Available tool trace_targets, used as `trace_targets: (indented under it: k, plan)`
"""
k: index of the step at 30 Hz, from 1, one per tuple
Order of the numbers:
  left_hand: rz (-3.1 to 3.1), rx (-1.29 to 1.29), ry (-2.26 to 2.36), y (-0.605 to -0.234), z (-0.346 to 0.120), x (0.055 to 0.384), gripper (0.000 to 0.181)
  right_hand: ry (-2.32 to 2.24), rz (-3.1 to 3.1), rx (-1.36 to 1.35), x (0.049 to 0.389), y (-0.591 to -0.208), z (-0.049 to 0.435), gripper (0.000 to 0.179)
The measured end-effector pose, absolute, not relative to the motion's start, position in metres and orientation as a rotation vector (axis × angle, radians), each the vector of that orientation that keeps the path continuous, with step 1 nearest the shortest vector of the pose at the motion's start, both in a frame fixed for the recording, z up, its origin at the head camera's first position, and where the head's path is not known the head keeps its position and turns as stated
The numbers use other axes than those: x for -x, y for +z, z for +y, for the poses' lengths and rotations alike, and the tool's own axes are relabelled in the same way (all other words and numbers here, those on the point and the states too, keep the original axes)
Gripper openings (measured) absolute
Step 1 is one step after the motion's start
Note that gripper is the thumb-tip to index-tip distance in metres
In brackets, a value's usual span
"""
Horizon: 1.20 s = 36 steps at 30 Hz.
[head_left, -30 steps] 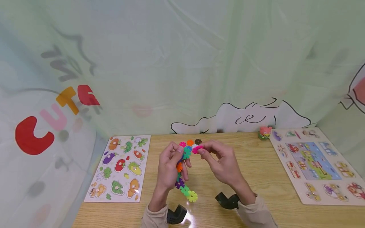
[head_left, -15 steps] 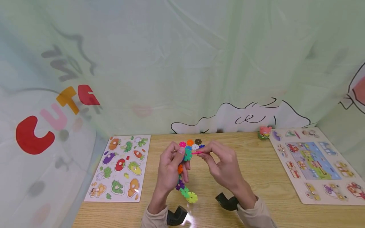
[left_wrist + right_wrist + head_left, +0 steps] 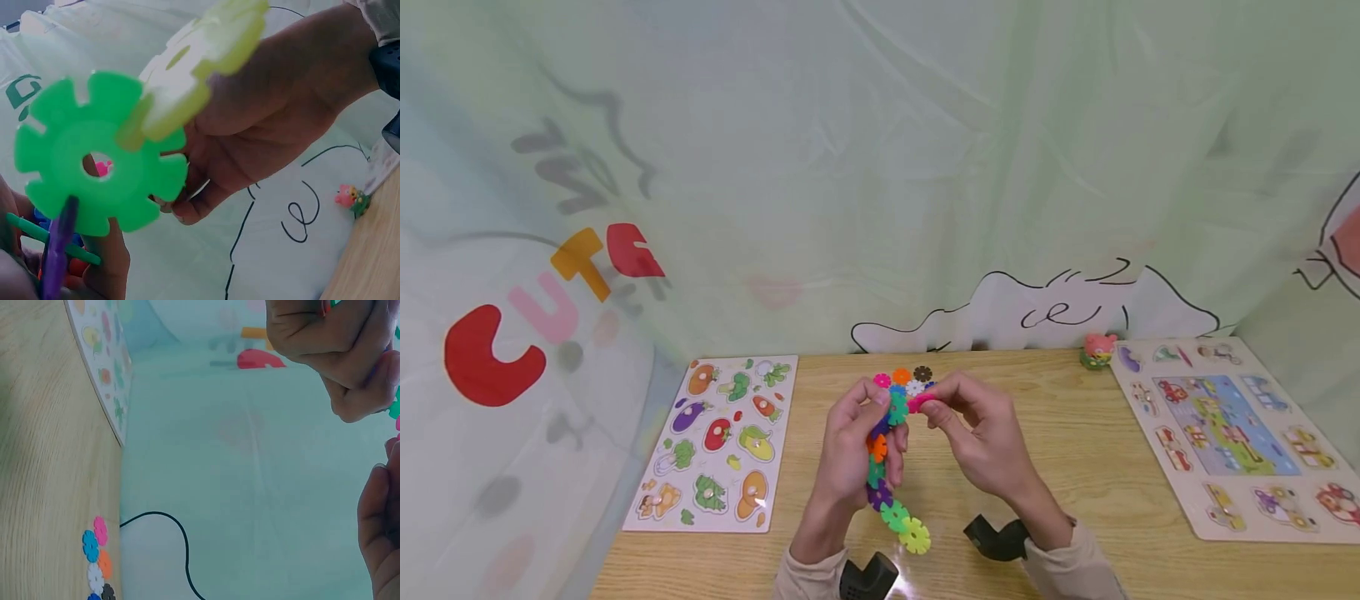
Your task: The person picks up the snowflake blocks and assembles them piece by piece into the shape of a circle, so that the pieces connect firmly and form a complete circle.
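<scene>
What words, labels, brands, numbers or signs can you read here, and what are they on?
"CUTE" (last letter distorted, likely E): on the cloth.
Grey letters nearby, on the cloth: too faint to read.
Green mark, left wrist view, on the cloth: unreadable.
None legible on the puzzles or discs.

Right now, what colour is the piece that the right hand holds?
The piece in the right hand is bright pink; the head view shows it best.

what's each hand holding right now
Left hand: closed, gripping the chain of linked flower-shaped discs near its teal upper end.
Right hand: closed, pinching a pink disc between thumb and fingers.
</scene>
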<state>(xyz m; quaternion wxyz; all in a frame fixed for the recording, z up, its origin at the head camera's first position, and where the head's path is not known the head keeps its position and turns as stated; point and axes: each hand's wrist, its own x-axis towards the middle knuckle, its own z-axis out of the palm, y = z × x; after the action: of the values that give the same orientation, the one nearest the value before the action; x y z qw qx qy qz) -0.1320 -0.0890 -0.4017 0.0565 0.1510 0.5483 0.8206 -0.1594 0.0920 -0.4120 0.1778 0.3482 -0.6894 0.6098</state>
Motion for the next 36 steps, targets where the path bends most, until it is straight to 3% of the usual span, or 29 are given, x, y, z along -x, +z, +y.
trace_targets:
  k: [7, 13, 17, 22, 30, 36]
  plan:
    - [1.625, -0.333, 2.484, -0.400, -0.091, 0.132, 0.024, 1.764, -1.961, -0.966, 0.160, -0.416, 0.090, 0.013]
    - [1.839, -0.321, 2.424, -0.394, -0.089, 0.130, 0.021, 1.483, -2.030, -0.925, 0.159, -0.413, 0.090, 0.015]
    - [1.946, -0.317, 2.379, -0.393, -0.086, 0.128, 0.021, 1.284, -1.989, -0.947, 0.158, -0.411, 0.090, 0.003]
    - [2.022, -0.313, 2.349, -0.395, -0.083, 0.127, 0.023, 1.178, -1.924, -0.952, 0.159, -0.410, 0.086, 0.029]
    - [2.151, -0.268, 2.271, -0.399, -0.080, 0.128, 0.025, 1.142, -1.946, -0.949, 0.158, -0.417, 0.081, 0.033]
    - [2.105, -0.315, 2.319, -0.405, -0.087, 0.136, 0.026, 1.193, -1.939, -0.986, 0.166, -0.421, 0.084, 0.014]
